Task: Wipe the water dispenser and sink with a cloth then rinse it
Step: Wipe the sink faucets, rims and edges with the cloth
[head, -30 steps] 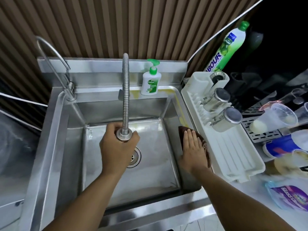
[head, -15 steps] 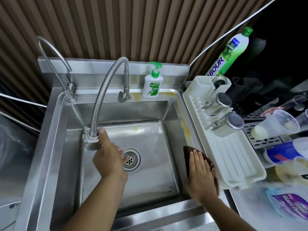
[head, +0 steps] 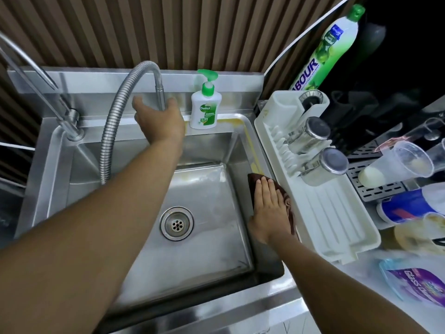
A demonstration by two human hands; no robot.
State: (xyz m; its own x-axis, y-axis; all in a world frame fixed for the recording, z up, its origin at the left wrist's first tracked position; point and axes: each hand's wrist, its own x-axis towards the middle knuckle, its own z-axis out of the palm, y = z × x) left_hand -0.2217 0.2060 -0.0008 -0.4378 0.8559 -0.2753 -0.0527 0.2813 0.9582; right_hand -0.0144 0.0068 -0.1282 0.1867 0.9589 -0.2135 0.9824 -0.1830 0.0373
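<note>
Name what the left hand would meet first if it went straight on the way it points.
Probably the faucet's upright pipe, standing between the left hand's spread thumb and fingers; depth is unclear.

Brown vertically slatted wall behind, thin white cable curving across it, dark unlit recess upper right, pale glossy counter at right, even light.

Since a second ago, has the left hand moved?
Yes. The left hand went from above the drain, away from the person, to the back rim of the sink, now at the faucet pipe beside the soap bottle.
</note>
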